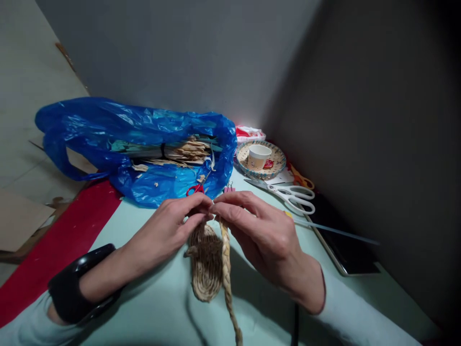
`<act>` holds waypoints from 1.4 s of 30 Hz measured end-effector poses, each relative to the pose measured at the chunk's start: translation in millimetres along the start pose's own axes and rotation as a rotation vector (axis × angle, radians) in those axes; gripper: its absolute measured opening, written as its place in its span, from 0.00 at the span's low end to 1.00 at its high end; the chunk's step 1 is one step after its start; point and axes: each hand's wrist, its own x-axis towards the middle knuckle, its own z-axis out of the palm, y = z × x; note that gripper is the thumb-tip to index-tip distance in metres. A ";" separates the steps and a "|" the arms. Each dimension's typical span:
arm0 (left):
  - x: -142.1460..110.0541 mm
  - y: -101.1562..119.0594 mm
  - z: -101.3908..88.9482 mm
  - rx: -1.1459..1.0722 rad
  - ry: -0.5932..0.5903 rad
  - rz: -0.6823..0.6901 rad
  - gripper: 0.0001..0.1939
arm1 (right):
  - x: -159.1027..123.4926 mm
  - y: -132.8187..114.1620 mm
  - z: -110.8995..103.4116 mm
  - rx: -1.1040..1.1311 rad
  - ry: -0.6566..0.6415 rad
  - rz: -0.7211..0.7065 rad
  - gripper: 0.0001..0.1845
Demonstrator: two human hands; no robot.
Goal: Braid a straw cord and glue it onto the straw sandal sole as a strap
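Pinched fingertips of my left hand (180, 223) and my right hand (259, 233) meet above the table. Below my left fingers hangs an oval coiled straw piece (207, 276), shaped like a small sole, with a short twisted stub on its left side. My left fingers close at its top end. From my right fingertips a braided straw cord (226, 259) hangs down past the coil, out at the bottom of the view. Whether something thin, like a needle or strand, lies between the fingertips is too small to tell.
On the light green table lie a blue plastic bag (140, 125) with bundled straw (192, 150), red-handled scissors (196, 189), white-handled scissors (293, 194) and a dark tablet (345, 245). A woven basket (245, 163) holds a paper cup (258, 157). Grey walls (201, 53) stand behind and right.
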 end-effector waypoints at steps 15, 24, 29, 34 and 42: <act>4.7 -32.6 14.1 -0.089 0.061 -0.138 0.13 | -6.0 17.4 21.1 0.023 -0.099 0.061 0.13; 3.5 -34.2 18.5 -0.151 0.082 -0.226 0.12 | -7.4 15.9 21.2 0.013 -0.102 0.041 0.11; 6.6 -32.2 18.1 -0.222 0.076 -0.265 0.11 | -8.3 14.8 23.1 -0.018 -0.077 0.029 0.11; 7.4 -30.0 15.5 -0.264 0.070 -0.305 0.07 | -8.9 17.0 24.2 -0.011 -0.070 0.018 0.11; 9.5 -33.8 18.5 -0.243 0.007 -0.279 0.08 | -9.8 17.1 24.3 -0.014 -0.119 0.041 0.11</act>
